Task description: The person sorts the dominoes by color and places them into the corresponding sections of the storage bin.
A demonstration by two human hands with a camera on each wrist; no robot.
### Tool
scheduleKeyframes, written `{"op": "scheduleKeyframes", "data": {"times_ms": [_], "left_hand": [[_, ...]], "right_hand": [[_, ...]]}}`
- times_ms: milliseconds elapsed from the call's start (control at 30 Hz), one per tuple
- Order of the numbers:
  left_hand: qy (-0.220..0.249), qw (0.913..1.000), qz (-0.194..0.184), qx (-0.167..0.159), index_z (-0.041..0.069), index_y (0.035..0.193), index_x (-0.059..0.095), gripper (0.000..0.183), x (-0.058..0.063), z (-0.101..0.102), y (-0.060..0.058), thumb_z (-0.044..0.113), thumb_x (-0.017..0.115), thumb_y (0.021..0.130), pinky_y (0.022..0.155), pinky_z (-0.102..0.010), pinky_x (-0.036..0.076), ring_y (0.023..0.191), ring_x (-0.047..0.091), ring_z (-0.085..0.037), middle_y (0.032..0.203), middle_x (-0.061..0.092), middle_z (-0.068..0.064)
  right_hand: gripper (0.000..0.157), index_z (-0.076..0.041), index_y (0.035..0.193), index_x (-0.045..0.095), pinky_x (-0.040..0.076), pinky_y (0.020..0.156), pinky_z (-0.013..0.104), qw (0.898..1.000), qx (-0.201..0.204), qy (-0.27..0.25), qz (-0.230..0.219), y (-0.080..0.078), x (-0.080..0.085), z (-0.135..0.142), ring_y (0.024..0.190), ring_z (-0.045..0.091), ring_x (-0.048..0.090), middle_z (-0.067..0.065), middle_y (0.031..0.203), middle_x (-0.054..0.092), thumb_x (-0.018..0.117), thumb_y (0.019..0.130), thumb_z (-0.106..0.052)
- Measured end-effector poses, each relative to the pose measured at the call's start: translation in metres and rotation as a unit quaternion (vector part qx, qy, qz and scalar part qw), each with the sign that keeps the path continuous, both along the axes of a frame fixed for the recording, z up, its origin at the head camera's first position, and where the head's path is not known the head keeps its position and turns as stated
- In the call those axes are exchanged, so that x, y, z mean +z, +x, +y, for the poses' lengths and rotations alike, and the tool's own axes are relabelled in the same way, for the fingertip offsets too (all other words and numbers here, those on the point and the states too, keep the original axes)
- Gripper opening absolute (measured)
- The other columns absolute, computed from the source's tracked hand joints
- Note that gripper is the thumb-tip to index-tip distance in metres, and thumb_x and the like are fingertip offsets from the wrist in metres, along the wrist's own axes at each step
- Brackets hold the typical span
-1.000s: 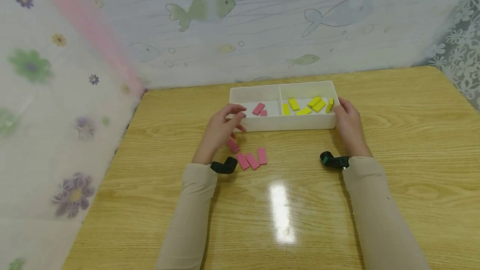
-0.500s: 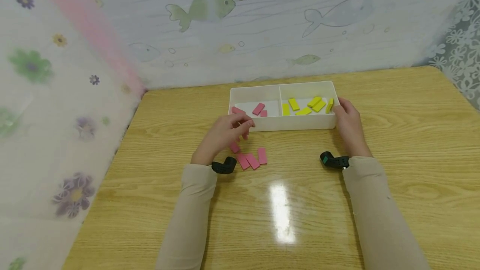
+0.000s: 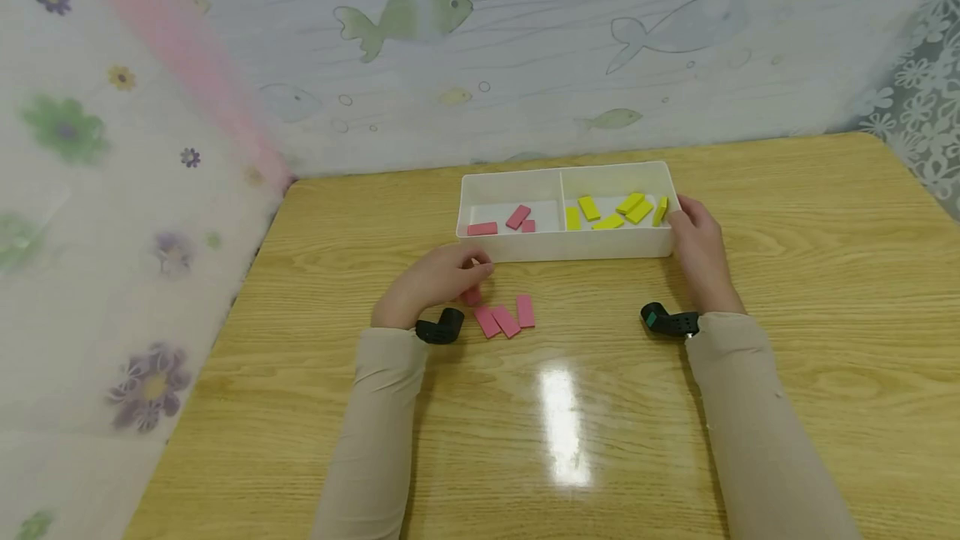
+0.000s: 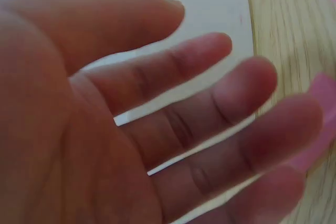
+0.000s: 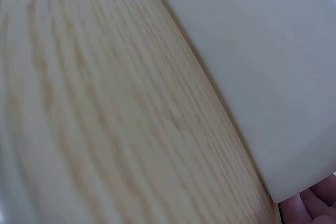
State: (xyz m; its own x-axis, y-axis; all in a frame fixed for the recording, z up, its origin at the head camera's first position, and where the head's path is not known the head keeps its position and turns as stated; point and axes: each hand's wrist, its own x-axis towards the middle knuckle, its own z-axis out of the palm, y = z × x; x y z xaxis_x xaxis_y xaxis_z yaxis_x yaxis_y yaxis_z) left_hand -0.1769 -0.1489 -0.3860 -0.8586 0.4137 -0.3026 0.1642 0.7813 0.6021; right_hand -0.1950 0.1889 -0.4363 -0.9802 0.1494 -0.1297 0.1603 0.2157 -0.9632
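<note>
Tray near surface's far edge
Right end is gripped by right hand; left hand, unclenched, is positioned near pink blocks.

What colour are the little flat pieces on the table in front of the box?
Pink! The pieces show best in the head view.

You see your right hand at lower right, fingers at the corner of the white box on the wood-grained table.
</note>
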Motion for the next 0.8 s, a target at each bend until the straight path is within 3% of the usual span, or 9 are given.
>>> {"op": "scheduleKeyframes", "data": {"times_ms": [133, 233, 467, 800], "left_hand": [[-0.010, 0.9993, -0.024, 0.026, 0.014, 0.106, 0.057, 0.025, -0.001, -0.006, 0.000, 0.032, 0.047, 0.092, 0.068, -0.030, 0.045, 0.073, 0.059, -0.018, 0.082, 0.062, -0.005], [-0.040, 0.9982, -0.019, 0.042, 0.015, 0.108, 0.058, 0.026, 0.000, -0.010, 0.000, 0.031, 0.048, 0.091, 0.068, -0.029, 0.045, 0.072, 0.057, -0.017, 0.088, 0.060, -0.003], [-0.104, 0.9926, -0.014, 0.061, 0.015, 0.108, 0.057, 0.026, -0.001, -0.012, -0.002, 0.032, 0.047, 0.091, 0.068, -0.031, 0.042, 0.060, 0.053, -0.016, 0.071, 0.061, -0.007], [-0.055, 0.9928, -0.063, 0.086, 0.011, 0.105, 0.059, 0.021, -0.004, -0.006, -0.001, 0.016, 0.046, 0.089, 0.063, -0.026, 0.047, 0.068, 0.060, -0.016, 0.074, 0.063, -0.005]], "right_hand": [[0.053, -0.017, 0.141, 0.027, 0.022, 0.103, 0.042, 1.000, 0.001, -0.001, -0.001, 0.000, 0.000, 0.000, 0.129, 0.018, 0.024, 0.001, 0.143, 0.026, 0.029, 0.093, -0.039], [0.053, -0.017, 0.141, 0.026, 0.021, 0.103, 0.042, 1.000, 0.000, -0.002, -0.003, 0.000, 0.000, 0.000, 0.129, 0.018, 0.023, 0.001, 0.144, 0.025, 0.029, 0.093, -0.039], [0.053, -0.017, 0.141, 0.026, 0.021, 0.103, 0.041, 1.000, -0.001, -0.004, 0.000, 0.000, 0.000, 0.001, 0.128, 0.017, 0.024, 0.001, 0.143, 0.026, 0.029, 0.093, -0.039], [0.053, -0.016, 0.141, 0.026, 0.022, 0.103, 0.041, 1.000, 0.001, 0.003, 0.006, 0.000, 0.000, 0.000, 0.128, 0.018, 0.024, 0.002, 0.143, 0.026, 0.029, 0.093, -0.040]]}}
